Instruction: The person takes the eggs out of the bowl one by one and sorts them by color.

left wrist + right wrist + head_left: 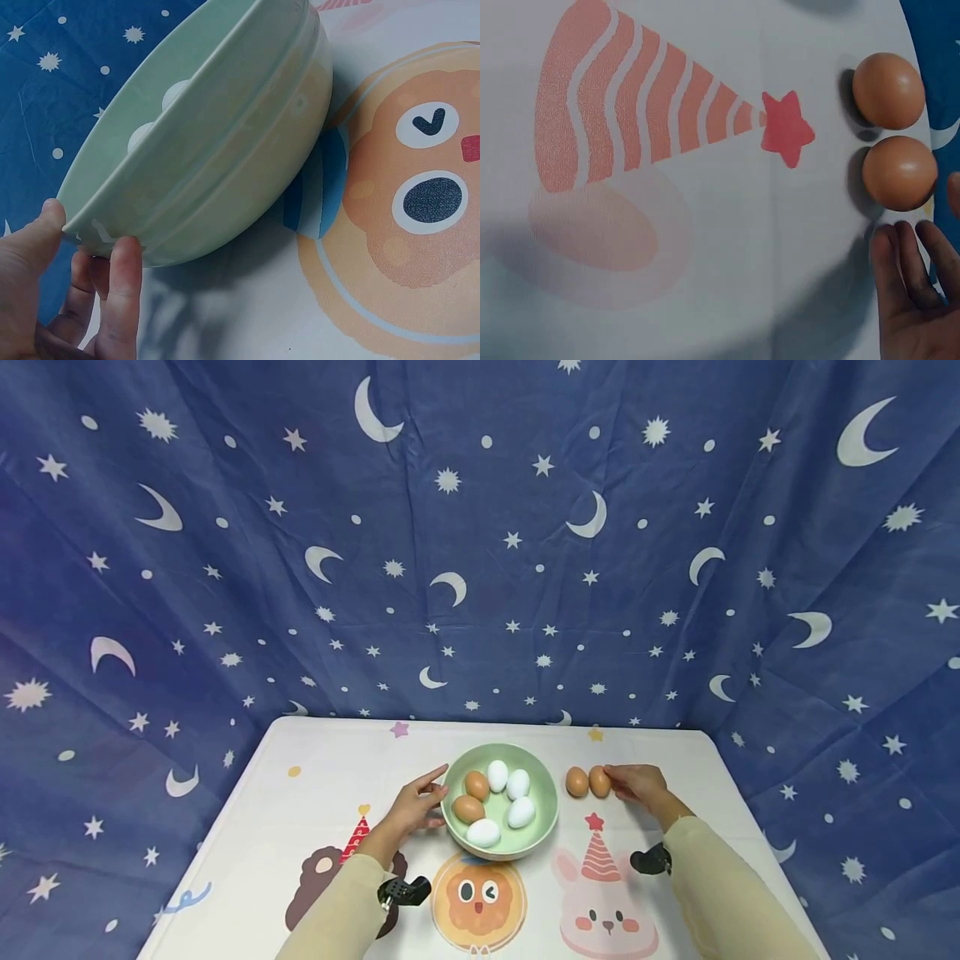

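A pale green bowl [543, 827] stands mid-table. Inside lie two brown eggs [469, 810] and several white eggs [521, 812]. My left hand [411, 808] holds the bowl's left side; in the left wrist view its thumb is at the rim and its fingers [125, 281] are against the outer wall. Two more brown eggs lie side by side on the table, a left one [577, 782] and a right one [599, 782]. My right hand [637, 782] is at the right one, fingers extended [889, 262] close beside it; whether they touch it I cannot tell.
The white table cover [330, 752] carries printed cartoon figures, among them a bear, a round orange face and a rabbit. A blue curtain [480, 593] with moons and stars hangs behind the table's back edge.
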Motion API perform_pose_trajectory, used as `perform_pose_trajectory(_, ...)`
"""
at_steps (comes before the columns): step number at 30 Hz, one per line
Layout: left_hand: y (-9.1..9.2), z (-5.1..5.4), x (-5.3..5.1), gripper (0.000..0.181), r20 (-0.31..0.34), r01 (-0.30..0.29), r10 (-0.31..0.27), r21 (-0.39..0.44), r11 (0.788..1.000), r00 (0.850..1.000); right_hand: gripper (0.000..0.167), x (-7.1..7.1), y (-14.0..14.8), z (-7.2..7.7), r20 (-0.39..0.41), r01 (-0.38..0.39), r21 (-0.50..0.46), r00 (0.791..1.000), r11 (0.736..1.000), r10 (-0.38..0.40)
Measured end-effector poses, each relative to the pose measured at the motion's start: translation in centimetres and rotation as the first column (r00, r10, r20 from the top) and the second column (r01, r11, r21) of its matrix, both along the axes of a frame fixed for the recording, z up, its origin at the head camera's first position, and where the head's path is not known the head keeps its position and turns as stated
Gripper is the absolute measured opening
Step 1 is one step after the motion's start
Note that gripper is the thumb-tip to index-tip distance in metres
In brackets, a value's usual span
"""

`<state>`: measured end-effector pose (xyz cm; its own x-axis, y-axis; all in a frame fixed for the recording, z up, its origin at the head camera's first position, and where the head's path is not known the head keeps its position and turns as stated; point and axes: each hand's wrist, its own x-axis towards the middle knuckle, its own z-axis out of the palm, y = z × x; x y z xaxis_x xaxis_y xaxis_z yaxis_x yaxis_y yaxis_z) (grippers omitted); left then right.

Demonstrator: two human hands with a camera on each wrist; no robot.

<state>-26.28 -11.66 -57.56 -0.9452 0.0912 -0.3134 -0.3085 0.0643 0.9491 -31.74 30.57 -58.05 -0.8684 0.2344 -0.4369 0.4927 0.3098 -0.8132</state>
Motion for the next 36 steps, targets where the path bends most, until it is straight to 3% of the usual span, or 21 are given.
perform_pose_trajectory(3,0.0,-0.1,0.0,0.049,-0.001,-0.001,0.001,0.000,1.000,1.000,0.049,0.0,-0.2,0.9,-0.047,-0.015,0.124,0.999,0.992,0.021)
perform_pose_trajectory(6,0.0,-0.1,0.0,0.048,0.000,0.001,-0.001,0.000,1.000,1.000,0.048,0.0,-1.0,2.1,-0.112,-0.027,0.250,0.992,0.968,0.057)
perform_pose_trajectory(10,0.0,-0.1,0.0,0.048,-0.005,0.004,-0.005,-0.008,1.000,1.000,0.045,-0.2,-3.0,3.7,-0.229,-0.037,0.307,0.967,0.951,0.111)
perform_pose_trajectory(14,0.0,-0.1,0.0,0.049,-0.010,0.003,-0.004,-0.012,1.000,1.000,0.040,-0.1,-5.8,5.0,-0.329,-0.081,0.306,0.926,0.948,0.185)
perform_pose_trajectory(20,0.0,0.0,0.1,0.049,-0.018,0.005,-0.006,-0.008,1.000,1.000,0.035,0.9,-10.7,6.0,-0.437,-0.165,0.367,0.838,0.916,0.327)
perform_pose_trajectory(26,0.0,-0.1,0.1,0.049,-0.015,0.003,-0.003,-0.006,1.000,1.000,0.036,2.5,-15.3,5.6,-0.467,-0.261,0.385,0.772,0.885,0.431)
perform_pose_trajectory(29,0.1,-0.1,0.1,0.049,-0.011,0.006,-0.006,-0.003,1.000,1.000,0.037,3.2,-17.3,4.8,-0.451,-0.312,0.383,0.758,0.869,0.471)
perform_pose_trajectory(32,0.1,0.0,0.1,0.049,-0.013,0.001,-0.001,0.004,1.000,1.000,0.034,3.8,-19.1,3.9,-0.460,-0.357,0.381,0.727,0.853,0.510)
perform_pose_trajectory(36,0.1,0.1,0.2,0.049,-0.015,0.001,-0.001,0.001,1.000,1.000,0.034,4.4,-21.0,2.6,-0.459,-0.406,0.372,0.701,0.835,0.546)
